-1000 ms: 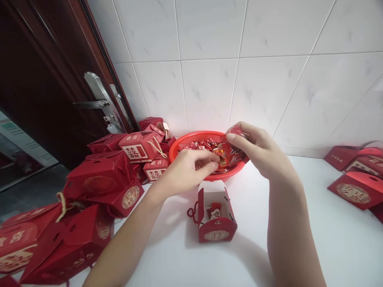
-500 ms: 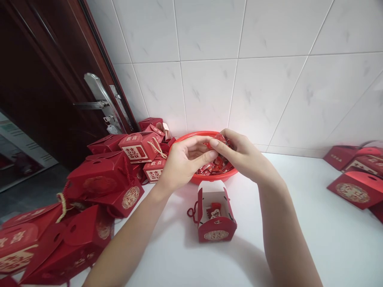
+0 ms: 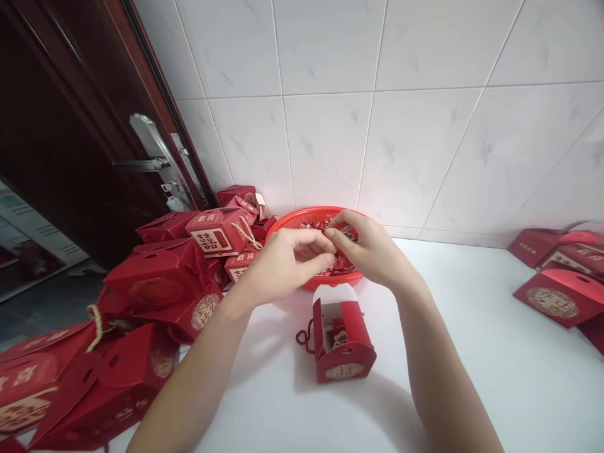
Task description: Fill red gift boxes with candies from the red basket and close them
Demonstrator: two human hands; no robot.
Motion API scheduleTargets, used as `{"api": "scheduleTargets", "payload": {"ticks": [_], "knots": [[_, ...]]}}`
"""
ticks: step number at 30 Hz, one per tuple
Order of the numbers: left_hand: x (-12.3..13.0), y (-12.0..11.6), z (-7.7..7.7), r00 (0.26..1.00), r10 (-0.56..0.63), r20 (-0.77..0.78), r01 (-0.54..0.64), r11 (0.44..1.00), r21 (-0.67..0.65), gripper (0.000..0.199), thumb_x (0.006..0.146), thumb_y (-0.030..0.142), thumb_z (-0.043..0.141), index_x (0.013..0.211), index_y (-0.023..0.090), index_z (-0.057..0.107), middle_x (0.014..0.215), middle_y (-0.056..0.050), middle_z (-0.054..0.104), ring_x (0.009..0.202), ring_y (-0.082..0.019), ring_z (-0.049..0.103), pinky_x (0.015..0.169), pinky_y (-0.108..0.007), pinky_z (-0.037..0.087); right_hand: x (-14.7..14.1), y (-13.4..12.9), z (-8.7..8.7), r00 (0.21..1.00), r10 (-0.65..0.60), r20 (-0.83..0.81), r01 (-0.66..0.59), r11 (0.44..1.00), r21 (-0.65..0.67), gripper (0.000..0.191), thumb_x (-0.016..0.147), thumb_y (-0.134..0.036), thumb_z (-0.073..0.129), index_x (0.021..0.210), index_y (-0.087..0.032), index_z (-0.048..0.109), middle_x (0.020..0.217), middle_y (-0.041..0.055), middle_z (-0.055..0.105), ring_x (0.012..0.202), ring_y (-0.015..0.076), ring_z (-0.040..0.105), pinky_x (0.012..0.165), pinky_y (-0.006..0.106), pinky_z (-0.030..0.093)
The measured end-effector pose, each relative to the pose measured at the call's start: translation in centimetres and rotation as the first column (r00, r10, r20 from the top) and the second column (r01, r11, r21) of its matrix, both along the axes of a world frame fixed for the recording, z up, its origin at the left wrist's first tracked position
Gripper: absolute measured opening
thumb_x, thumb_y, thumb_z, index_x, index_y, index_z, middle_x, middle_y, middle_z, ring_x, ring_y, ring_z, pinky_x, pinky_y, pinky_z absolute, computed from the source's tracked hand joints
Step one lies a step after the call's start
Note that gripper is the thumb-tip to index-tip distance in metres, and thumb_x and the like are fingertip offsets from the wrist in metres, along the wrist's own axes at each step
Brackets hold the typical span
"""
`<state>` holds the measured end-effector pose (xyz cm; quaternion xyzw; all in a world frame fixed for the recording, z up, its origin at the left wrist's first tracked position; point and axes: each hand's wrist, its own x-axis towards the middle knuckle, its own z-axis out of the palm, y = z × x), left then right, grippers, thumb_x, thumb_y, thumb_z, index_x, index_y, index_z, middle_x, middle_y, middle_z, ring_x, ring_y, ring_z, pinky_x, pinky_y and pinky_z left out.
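Observation:
A red basket [image 3: 287,221] of red-wrapped candies [image 3: 340,264] stands against the wall. Over it are both hands, fingertips close together. My left hand [image 3: 295,258] is curled, thumb and fingers nearly meeting; whatever it may hold is too small to make out. My right hand [image 3: 361,242] has its thumb and fingers bent around something red that cannot be told from the candies behind. Below the hands, an open red box [image 3: 346,355] sits on the white table, with red-and-white packets [image 3: 338,336] inside and a red cord loop at its left side.
Many red gift boxes [image 3: 155,277] are piled along the left, some with rope handles. More red boxes [image 3: 557,296] lie at the right edge. A tiled wall [image 3: 325,145] rises behind the white table [image 3: 472,327]; a dark door [image 3: 85,107] is at upper left.
Both hands have shifted slightly left over the basket, the right one more. The right side flap of the open box now leans inward over its opening.

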<state>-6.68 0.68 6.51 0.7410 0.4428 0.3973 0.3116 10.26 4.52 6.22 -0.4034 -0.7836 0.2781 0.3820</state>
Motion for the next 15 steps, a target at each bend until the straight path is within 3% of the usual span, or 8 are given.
{"api": "scheduleTargets", "payload": {"ticks": [4, 9, 15], "knots": [[0.3, -0.3, -0.4, 0.961, -0.115, -0.25, 0.106, 0.993, -0.05, 0.015, 0.087, 0.024, 0.063, 0.094, 0.02, 0.076, 0.094, 0.0, 0.078, 0.089, -0.017, 0.071, 0.079, -0.026, 0.053, 0.7, -0.1, 0.6, 0.999, -0.027, -0.039, 0.028, 0.999, 0.027, 0.011, 0.093, -0.025, 0.048, 0.096, -0.021, 0.058, 0.065, -0.0046, 0.053, 0.054, 0.0109, 0.044, 0.05, 0.025, 0.032], [0.8, -0.2, -1.1, 0.782, -0.271, -0.562, 0.229, 0.963, -0.145, 0.019, 0.087, 0.02, 0.058, 0.084, 0.02, 0.077, 0.086, 0.0, 0.077, 0.079, -0.017, 0.067, 0.075, -0.028, 0.046, 2.3, -0.9, 1.6, 0.988, 0.03, -0.15, -0.026, 0.999, 0.027, 0.015, 0.09, -0.019, 0.053, 0.103, -0.019, 0.06, 0.069, -0.0035, 0.054, 0.058, 0.0111, 0.048, 0.052, 0.025, 0.037], [-0.7, -0.3, -0.3, 0.646, -0.174, -0.743, 0.076, 0.984, -0.164, 0.025, 0.087, 0.036, 0.06, 0.102, 0.021, 0.074, 0.098, -0.005, 0.072, 0.094, -0.023, 0.065, 0.075, -0.028, 0.045, 3.5, -2.2, 2.5, 0.935, 0.213, -0.285, -0.242, 0.968, -0.07, 0.017, 0.084, -0.028, 0.069, 0.095, -0.018, 0.059, 0.081, 0.0007, 0.062, 0.068, 0.0141, 0.059, 0.06, 0.028, 0.047]]}}
